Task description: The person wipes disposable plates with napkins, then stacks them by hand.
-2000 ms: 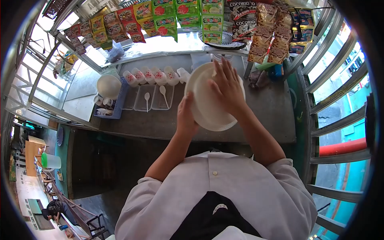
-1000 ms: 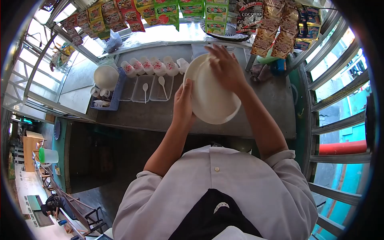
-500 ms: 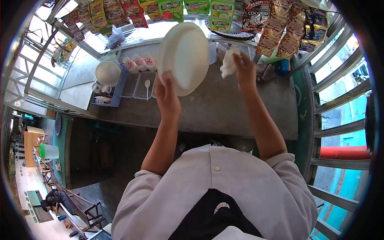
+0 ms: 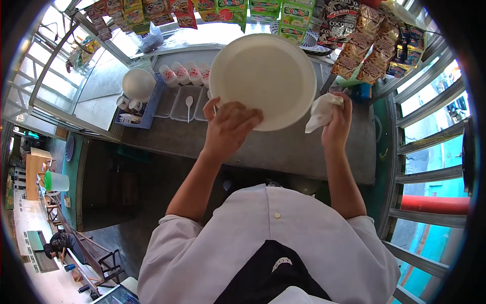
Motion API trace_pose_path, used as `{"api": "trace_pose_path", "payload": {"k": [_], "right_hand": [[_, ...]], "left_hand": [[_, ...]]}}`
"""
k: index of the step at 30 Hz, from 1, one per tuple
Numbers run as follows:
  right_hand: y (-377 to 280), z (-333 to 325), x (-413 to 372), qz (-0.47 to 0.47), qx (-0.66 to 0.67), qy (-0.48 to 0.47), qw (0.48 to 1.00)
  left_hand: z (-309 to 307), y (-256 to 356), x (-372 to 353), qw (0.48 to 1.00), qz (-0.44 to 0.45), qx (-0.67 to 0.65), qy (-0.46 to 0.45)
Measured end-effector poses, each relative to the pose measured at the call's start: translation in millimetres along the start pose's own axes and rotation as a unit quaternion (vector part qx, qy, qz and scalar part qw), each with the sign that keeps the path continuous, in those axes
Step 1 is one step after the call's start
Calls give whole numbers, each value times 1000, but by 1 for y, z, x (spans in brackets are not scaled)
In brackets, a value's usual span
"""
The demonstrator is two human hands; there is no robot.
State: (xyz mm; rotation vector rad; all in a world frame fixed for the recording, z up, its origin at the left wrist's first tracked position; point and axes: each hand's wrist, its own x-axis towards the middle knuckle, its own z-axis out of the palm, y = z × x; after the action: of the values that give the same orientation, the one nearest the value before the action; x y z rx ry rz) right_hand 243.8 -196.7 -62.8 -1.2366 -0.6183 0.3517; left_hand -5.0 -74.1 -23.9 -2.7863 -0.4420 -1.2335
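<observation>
A large round white tray [image 4: 266, 76] is held up over the grey counter, its flat face toward the camera. My left hand [image 4: 230, 124] grips its lower left edge, with several fingers lying over the near face. To the right of the tray, my right hand [image 4: 337, 124] is closed on a crumpled white cloth [image 4: 320, 112], which hangs beside the tray's rim without clearly touching it. Behind and left of the tray are clear plastic containers [image 4: 179, 109], one with a white spoon [image 4: 189, 107] in it, and several red-printed white cups [image 4: 180, 72].
A blue basket [image 4: 144, 119] with a white bowl [image 4: 138, 84] stands at the counter's left end. Snack and drink sachets [image 4: 295, 17] hang along the top. Metal window bars [image 4: 430, 175] line the right side. A person [image 4: 66, 243] sits at the far lower left.
The tray has turned to face the camera more fully and shifted right. My left hand has moved from its side edge onto its lower face. My right hand has moved down and right with the cloth.
</observation>
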Motion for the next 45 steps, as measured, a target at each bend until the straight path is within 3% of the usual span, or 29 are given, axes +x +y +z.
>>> {"api": "trace_pose_path", "payload": {"k": [1,2,4,7,9,10,11,12,13,15,16,17,18,20,22,24,26,28,30,31,33,34,36,39,40,41,42,43,45], "right_hand": [[0,-4,10,121,165,25,979],[-1,-5,10,117,164,26,979],[-17,7,7,274,269,-82,920],[-24,27,-6,190,155,-88,965],[-12,25,-8,163,146,-82,972],[-6,24,-7,138,136,-73,978],[-1,22,-6,137,136,-74,978],[0,22,-5,119,113,-97,982],[1,24,-4,100,89,-121,983],[-8,32,-5,104,50,-154,981],[-13,36,-5,106,9,-179,978],[-15,40,-3,108,10,-185,977],[-16,44,1,48,-66,-163,983],[-20,49,13,-13,-141,-141,980],[-35,56,28,-244,-297,-108,917],[-43,83,20,-252,-298,-93,916],[-43,110,14,-386,-288,-182,857],[-26,132,-7,-344,-222,-249,878],[-30,153,-38,-415,-332,-243,812],[-29,154,-49,-419,-326,-251,809],[-19,155,-67,-415,-334,-370,761],[-14,154,-68,-420,-327,-377,758],[-1,146,-55,-360,-242,-497,751],[16,137,-28,-291,-283,-531,744],[16,143,-20,-295,-278,-537,740],[15,151,-12,-307,-287,-451,787],[10,162,-7,-316,-292,-361,827],[6,176,-7,-320,-288,-365,826],[0,208,-20,-376,-208,-235,872]], "left_hand": [[-1,0,-2,1000,1,-2,3],[-1,0,-5,999,46,-15,-8],[3,0,-9,995,93,-26,-16],[3,0,-16,990,135,-37,-23],[-2,-1,-16,998,34,-4,-55],[4,1,-15,998,34,-2,-54],[16,6,-14,947,-103,-301,38],[21,10,-13,783,-228,-564,127],[17,6,-16,784,-231,-562,131],[2,-5,-25,515,-336,-784,86],[1,-9,-28,517,-339,-780,92],[1,-14,-31,527,-412,-742,43],[1,-17,-33,530,-482,-697,-9],[-2,-17,-35,558,-476,-679,21],[-4,-15,-32,585,-468,-660,49],[-7,-8,-30,693,-450,-562,33],[-6,-3,-31,713,-439,-546,21],[-4,-2,-28,735,-428,-525,21],[-3,-3,-27,723,-400,-556,90],[-6,-6,-27,745,-379,-538,111],[-11,-19,-37,737,-399,-522,157],[-17,-26,-40,728,-415,-511,192],[-32,-37,-46,721,-411,-508,232],[-49,-44,-61,758,-460,-423,187],[-51,-47,-67,812,-434,-355,161],[-54,-49,-72,859,-404,-284,133],[-58,-50,-75,860,-405,-279,138],[-62,-50,-77,876,-389,-260,114],[-70,-44,-75,882,-376,-269,87]]}}
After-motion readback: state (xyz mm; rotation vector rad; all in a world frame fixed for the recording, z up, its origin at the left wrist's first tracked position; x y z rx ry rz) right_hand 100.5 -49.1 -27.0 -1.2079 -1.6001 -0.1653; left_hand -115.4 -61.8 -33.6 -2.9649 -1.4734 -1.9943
